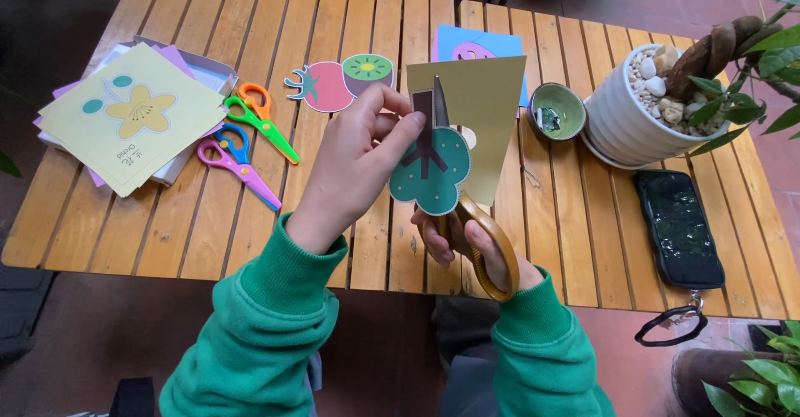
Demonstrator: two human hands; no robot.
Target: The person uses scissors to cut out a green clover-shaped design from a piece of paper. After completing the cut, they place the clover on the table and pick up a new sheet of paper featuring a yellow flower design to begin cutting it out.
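Left hand [354,163] pinches the thin, floppy paper sheet [467,125] by its teal flower cutout above the counter [208,209], best gripped near the cut, while right hand [467,246] closes around yellow-handled scissors [479,234].

paper sheet [487,92] in my left hand [354,163], above the table [167,234] | scissors [475,225] in my right hand [467,246], below the sheet | two small scissors [250,142] left of my hands | paper stack [133,113] far left | small bowl [557,110], plant pot [621,117] right | pouch [677,227] before the pot
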